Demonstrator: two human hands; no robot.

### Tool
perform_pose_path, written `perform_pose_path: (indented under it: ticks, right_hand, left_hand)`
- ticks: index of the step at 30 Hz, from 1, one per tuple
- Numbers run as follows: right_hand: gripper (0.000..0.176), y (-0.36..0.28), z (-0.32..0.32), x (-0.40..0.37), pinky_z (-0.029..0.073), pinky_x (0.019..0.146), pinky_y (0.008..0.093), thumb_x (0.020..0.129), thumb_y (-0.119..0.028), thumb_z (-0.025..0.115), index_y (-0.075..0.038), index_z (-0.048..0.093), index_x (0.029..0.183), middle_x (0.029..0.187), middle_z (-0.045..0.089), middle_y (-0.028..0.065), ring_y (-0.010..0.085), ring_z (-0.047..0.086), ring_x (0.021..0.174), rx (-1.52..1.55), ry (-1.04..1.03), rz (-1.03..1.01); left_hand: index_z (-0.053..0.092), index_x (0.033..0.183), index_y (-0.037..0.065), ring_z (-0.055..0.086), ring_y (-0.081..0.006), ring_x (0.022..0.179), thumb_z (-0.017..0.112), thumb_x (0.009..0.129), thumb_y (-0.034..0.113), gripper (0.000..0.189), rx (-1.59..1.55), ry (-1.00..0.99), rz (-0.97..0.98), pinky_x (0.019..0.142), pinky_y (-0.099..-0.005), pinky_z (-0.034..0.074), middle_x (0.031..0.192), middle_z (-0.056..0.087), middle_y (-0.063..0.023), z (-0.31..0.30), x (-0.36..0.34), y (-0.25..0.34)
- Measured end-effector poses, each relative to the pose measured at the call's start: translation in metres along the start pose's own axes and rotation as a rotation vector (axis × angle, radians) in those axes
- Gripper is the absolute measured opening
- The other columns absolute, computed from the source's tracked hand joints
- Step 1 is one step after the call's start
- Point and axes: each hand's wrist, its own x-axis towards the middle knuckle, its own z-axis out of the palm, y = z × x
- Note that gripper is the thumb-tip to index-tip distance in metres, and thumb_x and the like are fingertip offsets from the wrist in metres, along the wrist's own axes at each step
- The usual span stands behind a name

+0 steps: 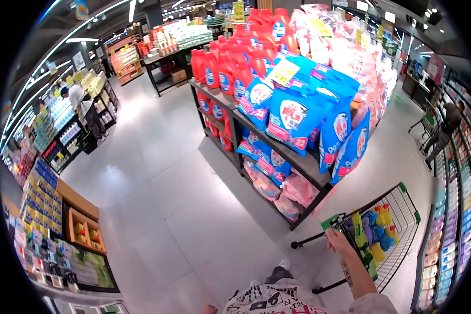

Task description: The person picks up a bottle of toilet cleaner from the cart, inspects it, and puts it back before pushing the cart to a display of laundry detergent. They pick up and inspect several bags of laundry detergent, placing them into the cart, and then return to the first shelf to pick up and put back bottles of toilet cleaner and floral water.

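- Green-trimmed wire shopping cart (403, 251) stands at the near right, on the pale tiled floor (152, 193)
- Right hand (338, 241) is closed around the cart's handle, towards its left end; dark lettering shows on the forearm
- Left hand (209, 309) shows only in part at the near edge; whether it is wide, narrow or holding anything cannot be told
- Yellow, blue and purple goods (380, 230) lie grouped inside the cart, just right of the right hand; their exact kind cannot be made out
- Printed white shirt (272, 301) and one light shoe (283, 264) of the person show at the near edge, left of the cart
- Dark-framed display shelf (239, 152) stands beyond the cart, with red bottles (225, 81) on its left part and blue bags (293, 118) on its right part; pink bags (300, 189) lie on the lower level
- Shelves (445, 256) of bottles line the right side
- Dark-clothed person (449, 125) stands at the far right, beside a second cart (428, 123)
- White-topped person (78, 99) stands at the far left, beside stocked shelving
- Black-legged bench (165, 54), loaded with packages, stands on the far side, left of the display
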Motion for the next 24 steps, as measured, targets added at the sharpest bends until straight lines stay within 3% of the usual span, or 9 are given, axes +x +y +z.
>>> perform_pose_path:
  ticks: [1,3,5,7,10,14,16,24]
  right_hand:
    - [0.042,-0.001,0.007,0.003,0.036,0.041,0.0244,0.097,-0.044,0.047,-0.003,0.057,0.098,0.057,0.054,0.0043,0.01,0.046,0.043,0.004,0.013,0.014]
    - [0.043,-0.001,0.024,0.002,0.036,0.041,0.0249,0.097,-0.045,0.047,-0.003,0.056,0.095,0.057,0.054,0.0044,0.0104,0.046,0.043,0.007,0.018,0.03]
    - [0.045,-0.011,0.045,0.003,0.038,0.043,0.0266,0.097,-0.045,0.045,-0.004,0.058,0.084,0.057,0.053,0.0046,0.0129,0.049,0.046,0.048,0.026,0.054]
    - [0.045,-0.018,0.056,0.003,0.041,0.045,0.027,0.096,-0.044,0.046,-0.004,0.057,0.081,0.06,0.056,0.0075,0.0143,0.051,0.047,0.079,0.001,0.079]
    - [0.047,-0.03,0.073,0.011,0.046,0.048,0.0276,0.094,-0.044,0.048,-0.003,0.058,0.075,0.068,0.063,0.0137,0.0173,0.056,0.05,0.195,-0.089,0.174]
    - [0.05,-0.072,0.095,0.037,0.051,0.051,0.0279,0.09,-0.046,0.056,0.001,0.06,0.075,0.079,0.069,0.022,0.0196,0.061,0.055,0.353,-0.215,0.35]
    - [0.052,-0.086,0.114,0.046,0.05,0.05,0.0279,0.09,-0.047,0.056,0.001,0.061,0.072,0.075,0.068,0.0197,0.0191,0.06,0.053,0.391,-0.169,0.341]
    - [0.054,-0.095,0.173,0.069,0.041,0.041,0.0262,0.089,-0.049,0.057,0.0,0.059,0.067,0.057,0.057,0.0094,0.0161,0.054,0.043,0.412,0.076,0.267]
  left_hand:
    - [0.069,0.069,0.0,0.064,-0.0294,0.063,0.062,0.068,0.022,0.023,-0.012,0.004,-0.004,0.066,-0.0414,0.05,0.061,0.063,-0.0172,-0.003,-0.002,-0.001]
    - [0.072,0.083,-0.001,0.066,-0.0238,0.068,0.065,0.071,0.021,0.025,-0.21,-0.011,-0.224,0.066,-0.036,0.052,0.068,0.066,-0.0132,-0.006,0.0,0.008]
    - [0.069,0.097,-0.001,0.066,-0.0198,0.073,0.064,0.075,0.015,0.027,-0.551,-0.032,-0.286,0.065,-0.0326,0.053,0.078,0.068,-0.0096,-0.017,0.039,0.05]
    - [0.067,0.101,-0.002,0.066,-0.0166,0.071,0.064,0.076,0.019,0.033,-0.75,0.026,-0.224,0.064,-0.0299,0.054,0.079,0.069,-0.0103,-0.03,0.067,0.077]
    - [0.066,0.106,0.0,0.066,-0.0173,0.068,0.063,0.077,0.019,0.035,-0.765,0.048,-0.125,0.064,-0.0297,0.054,0.081,0.07,-0.0104,-0.07,0.103,0.117]
    - [0.066,0.106,0.003,0.067,-0.017,0.069,0.063,0.078,0.017,0.032,-0.521,0.069,-0.006,0.064,-0.029,0.054,0.082,0.07,-0.0114,-0.127,0.151,0.135]
    - [0.067,0.107,0.004,0.067,-0.017,0.07,0.063,0.078,0.018,0.032,-0.387,0.074,0.004,0.064,-0.0288,0.054,0.083,0.07,-0.0116,-0.161,0.168,0.127]
    - [0.066,0.107,0.002,0.067,-0.0174,0.07,0.06,0.077,0.012,0.032,-0.406,-0.004,-0.148,0.064,-0.0294,0.055,0.084,0.069,-0.0114,-0.273,0.251,0.129]
